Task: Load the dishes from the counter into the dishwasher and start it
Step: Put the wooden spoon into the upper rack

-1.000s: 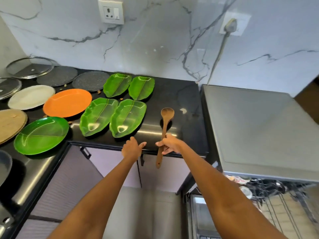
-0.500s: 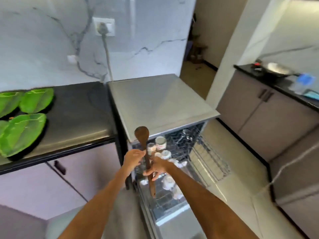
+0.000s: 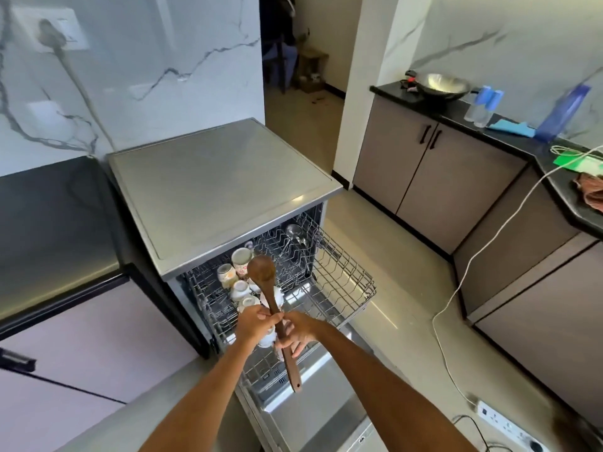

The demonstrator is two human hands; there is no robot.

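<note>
Head view: both hands meet on a wooden spoon [image 3: 263, 275] held upright, bowl up, above the pulled-out upper rack [image 3: 339, 288] of the open dishwasher [image 3: 222, 187]. The left hand [image 3: 254, 324] pinches its handle; the right hand [image 3: 298, 331] curls round it lower down. White cups [image 3: 240, 256] crowd the rack's left side.

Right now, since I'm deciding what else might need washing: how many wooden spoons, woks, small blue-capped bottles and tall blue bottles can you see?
wooden spoon: 1
wok: 1
small blue-capped bottles: 2
tall blue bottle: 1
Total: 5
</note>
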